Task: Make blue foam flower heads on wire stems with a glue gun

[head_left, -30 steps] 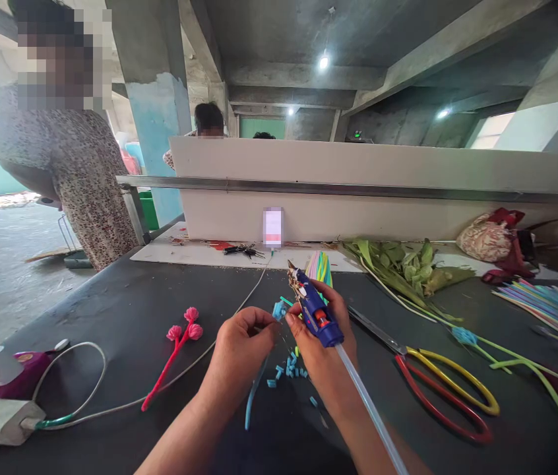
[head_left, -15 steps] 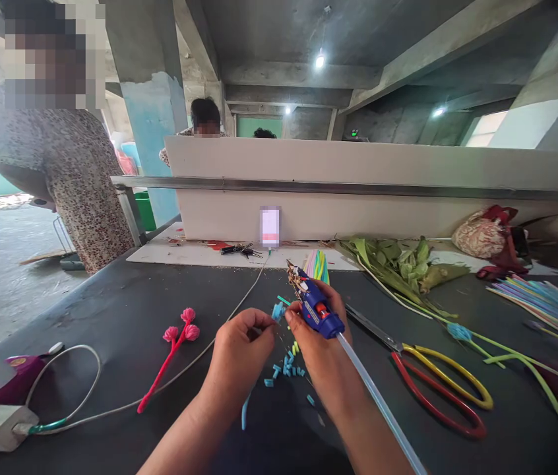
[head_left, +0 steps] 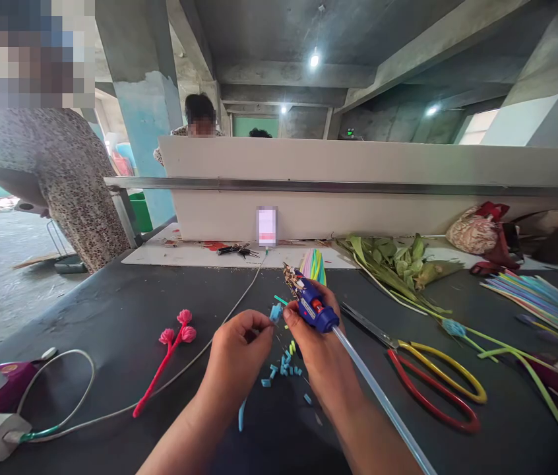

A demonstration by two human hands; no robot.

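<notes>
Between its fingertips my left hand (head_left: 242, 343) pinches a small fuzzy blue pipe-cleaner piece (head_left: 276, 312), with a blue stem (head_left: 242, 415) showing below the hand. My right hand (head_left: 316, 336) is wrapped round a blue hot glue gun (head_left: 314, 307), its thumb close to the blue piece. A long clear glue stick (head_left: 382, 399) sticks out of the gun's rear toward me. The gun's nozzle end is crusted with brownish residue. Several short blue cut bits (head_left: 285, 366) lie on the dark table below the hands, beside a few yellow-green ones (head_left: 292, 346).
Scissors (head_left: 402, 343) with red and yellow handles lie at right. A pink pipe-cleaner sprig (head_left: 173, 356) and a white cable (head_left: 194, 359) lie at left. Leaves (head_left: 402, 260), pipe-cleaner bundles (head_left: 539, 300) and a phone (head_left: 267, 226) are farther back. A person (head_left: 61, 165) stands at left.
The whole view has shifted slightly, so most things appear a little farther left. Both hands keep their holds on the blue piece and the glue gun.
</notes>
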